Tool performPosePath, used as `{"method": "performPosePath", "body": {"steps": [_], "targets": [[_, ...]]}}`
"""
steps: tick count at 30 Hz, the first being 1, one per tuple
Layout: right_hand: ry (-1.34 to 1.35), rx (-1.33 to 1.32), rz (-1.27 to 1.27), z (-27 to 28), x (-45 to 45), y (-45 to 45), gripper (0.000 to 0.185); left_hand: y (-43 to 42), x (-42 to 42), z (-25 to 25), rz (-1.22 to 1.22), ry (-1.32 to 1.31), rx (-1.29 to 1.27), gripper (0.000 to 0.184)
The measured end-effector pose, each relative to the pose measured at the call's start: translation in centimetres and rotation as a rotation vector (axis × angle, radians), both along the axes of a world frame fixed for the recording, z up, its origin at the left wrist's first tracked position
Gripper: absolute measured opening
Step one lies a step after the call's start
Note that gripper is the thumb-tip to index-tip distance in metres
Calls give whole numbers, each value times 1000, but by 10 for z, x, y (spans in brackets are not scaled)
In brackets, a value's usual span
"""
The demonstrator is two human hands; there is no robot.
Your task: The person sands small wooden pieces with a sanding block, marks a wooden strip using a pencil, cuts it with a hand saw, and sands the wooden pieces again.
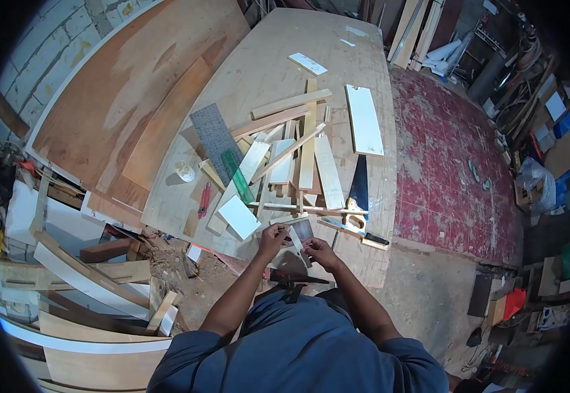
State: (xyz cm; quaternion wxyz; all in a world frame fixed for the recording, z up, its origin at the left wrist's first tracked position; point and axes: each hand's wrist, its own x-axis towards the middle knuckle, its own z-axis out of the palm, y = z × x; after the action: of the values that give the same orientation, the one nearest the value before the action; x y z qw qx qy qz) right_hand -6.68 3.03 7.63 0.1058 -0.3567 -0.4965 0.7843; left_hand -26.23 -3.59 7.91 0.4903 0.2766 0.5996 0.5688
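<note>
At the near edge of the wooden work table (pixel 258 59), my left hand (pixel 274 240) and my right hand (pixel 320 254) are close together. A narrow white strip (pixel 296 241) stands upright between them, and the fingers of both hands are closed on its sides. Just behind the strip lies a small dark grey panel (pixel 303 229). A white board piece (pixel 239 217) rests left of my left hand. To the right of my hands are a handsaw (pixel 358 190) with a light handle and a slim tool with a black handle (pixel 375 241). My fingertips are too small to see in detail.
Several wood offcuts (pixel 308 150) are piled mid-table. Nearby lie a green ruler (pixel 238 177), a red cutter (pixel 204 200), a clear cup (pixel 184 171) and a white board (pixel 365 121). Large plywood sheets (pixel 121 98) lean at left. Scrap wood (pixel 95 281) crowds the lower left.
</note>
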Motion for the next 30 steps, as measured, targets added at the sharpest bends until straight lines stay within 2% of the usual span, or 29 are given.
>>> {"method": "performPosePath", "body": {"steps": [6,8,10,11,12,13,15,16,17,19,20,22,25,29,30], "targets": [[-24,1,-35,0,7,4,5,12,-2,-7,-43,-100,-108,20],[-24,-25,-59,1,9,4,6,16,-2,-15,-66,-43,-155,21],[99,-257,-151,3,13,4,7,21,-5,-34,-90,12,-204,21],[98,-262,-160,4,16,3,7,24,-8,-49,-101,190,-150,23],[204,-361,-189,4,19,4,8,24,-11,-53,-113,366,-91,27],[313,-457,-217,5,23,5,9,20,-14,-56,-123,365,-90,27],[355,-456,-193,6,29,9,13,9,-22,-61,-206,1127,-82,47],[401,-557,-235,10,29,10,16,8,-31,-68,-337,1120,-135,72],[447,-658,-276,14,30,10,19,6,-31,-58,-342,1119,-129,72],[444,-640,-312,13,32,11,24,-1,-29,-27,-514,1353,-140,81],[481,-622,-341,14,33,11,26,-2,-31,-32,-518,1353,-136,81],[520,-601,-374,15,36,13,27,-1,-32,-42,-559,1363,-190,92],[527,-602,-404,26,37,13,33,-3,-22,-25,-561,1348,-316,92],[627,-526,-364,33,39,14,39,-10,-11,-14,-568,1328,-294,88],[646,-492,-353,33,39,14,40,-11,-7,-10,-555,1190,-385,87]]}}
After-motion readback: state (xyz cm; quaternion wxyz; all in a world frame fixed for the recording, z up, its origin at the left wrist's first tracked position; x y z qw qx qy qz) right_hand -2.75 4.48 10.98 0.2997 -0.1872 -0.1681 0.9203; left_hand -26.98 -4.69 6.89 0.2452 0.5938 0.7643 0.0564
